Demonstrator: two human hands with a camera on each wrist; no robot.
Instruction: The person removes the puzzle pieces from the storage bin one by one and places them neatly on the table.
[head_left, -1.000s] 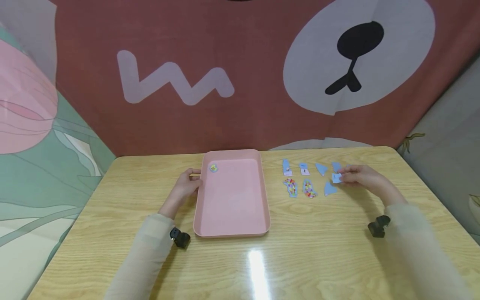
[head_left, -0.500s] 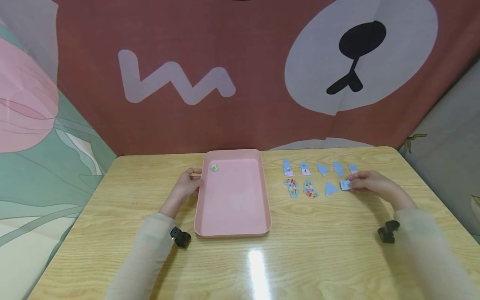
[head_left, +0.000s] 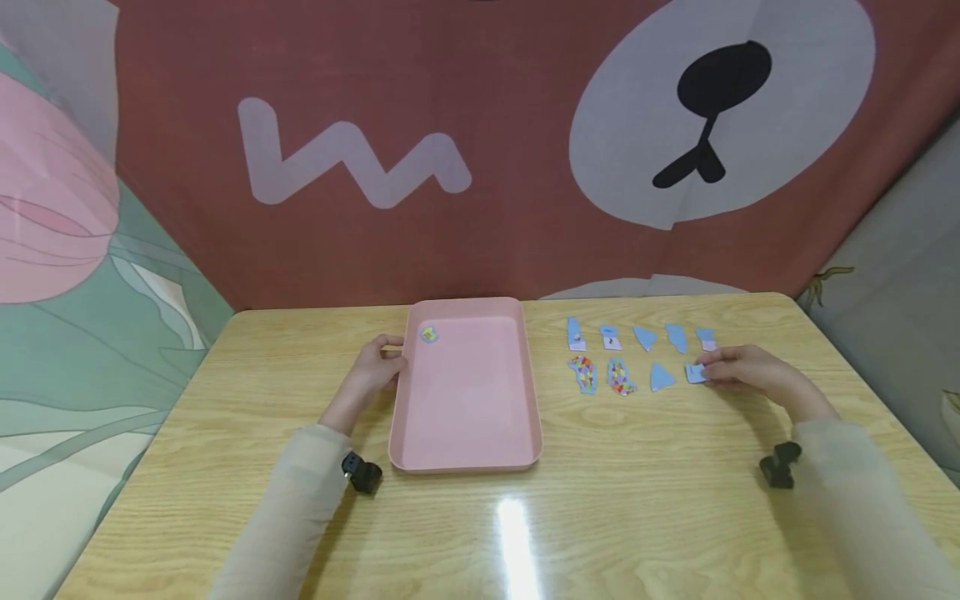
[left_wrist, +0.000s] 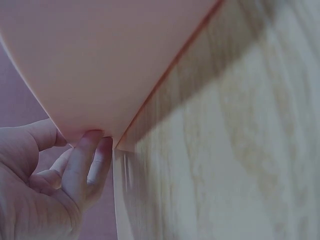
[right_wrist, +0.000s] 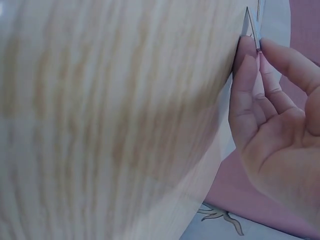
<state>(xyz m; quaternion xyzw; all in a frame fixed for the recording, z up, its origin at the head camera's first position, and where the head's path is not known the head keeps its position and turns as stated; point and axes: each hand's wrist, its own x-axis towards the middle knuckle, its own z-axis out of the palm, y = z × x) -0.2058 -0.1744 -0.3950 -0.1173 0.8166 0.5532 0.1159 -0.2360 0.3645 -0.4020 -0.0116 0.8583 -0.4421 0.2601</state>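
Note:
My left hand (head_left: pixel 372 371) is at the left wall of a pink tray (head_left: pixel 467 461); in the left wrist view its fingertips (left_wrist: pixel 91 142) hold the wall at the rim. Inside the tray's far left corner lies a small yellow-and-blue piece (head_left: pixel 428 333). My right hand (head_left: pixel 753 375) pinches a light blue puzzle piece (head_left: pixel 694 373) between thumb and fingers, low over the table. The right wrist view shows this piece (right_wrist: pixel 253 32) edge-on, thin and flat. Beside it lie a blue triangular piece (head_left: pixel 662 377) and a blue-and-lilac piece (head_left: pixel 706 338).
Several more flat pieces lie in two rows right of the tray, among them multicoloured pieces (head_left: pixel 584 375) and plain blue pieces (head_left: pixel 677 337). The wooden table (head_left: pixel 637 500) ends at a printed cloth (head_left: pixel 517 250) behind.
My right hand has moved right and slightly nearer with the blue puzzle piece, uncovering the blue-and-lilac piece at the end of the back row. The left hand stays at the tray.

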